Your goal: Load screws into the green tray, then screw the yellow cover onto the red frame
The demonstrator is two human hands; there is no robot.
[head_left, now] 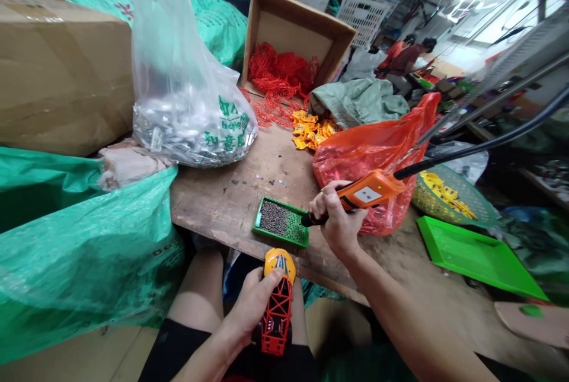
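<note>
My left hand (254, 302) is closed around a toy car (278, 305) with a yellow front and a red lattice frame, held over my lap below the table edge. In my right hand (340, 222) is an orange electric screwdriver (371, 189), tilted, with a black cable running up to the right. Its dark tip end is at the right part of a small green tray (303, 238). Small dark screws (273, 217) lie heaped in the tray's left part. My right fingers wrap the tool near its black nose; the very tip is hard to make out.
A red plastic bag (355, 150) stands close behind the screwdriver. Yellow car shells (309, 130) and red frames (284, 70) lie further back. A clear bag of parts (191, 127) is at left, a green tray (480, 257) at right. Two people sit in the background.
</note>
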